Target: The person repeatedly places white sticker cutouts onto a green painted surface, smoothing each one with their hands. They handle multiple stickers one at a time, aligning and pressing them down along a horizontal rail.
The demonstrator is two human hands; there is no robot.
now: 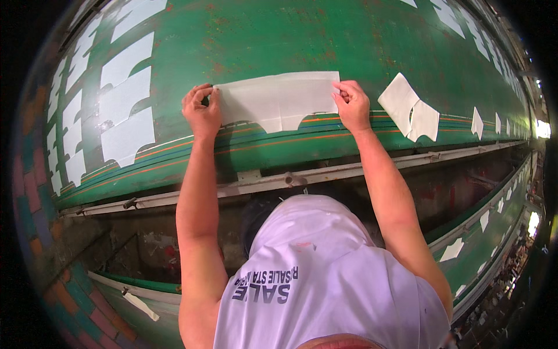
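Note:
Stretched between my two hands is a white cut fabric piece, lying over or just above a long green table. Its far edge is nearly straight; the near edge has curved cut-outs. My left hand pinches its left end between thumb and fingers. At the upper right end, my right hand grips the piece the same way. Whether the fabric fully touches the table cannot be told. Orange, blue and white lines run along the table's near side, partly beneath the piece.
Similar pale pieces lie in rows at the left. A folded or overlapping white piece rests to the right. A metal rail with short pegs edges the table. Behind me, another green table bears scattered white pieces.

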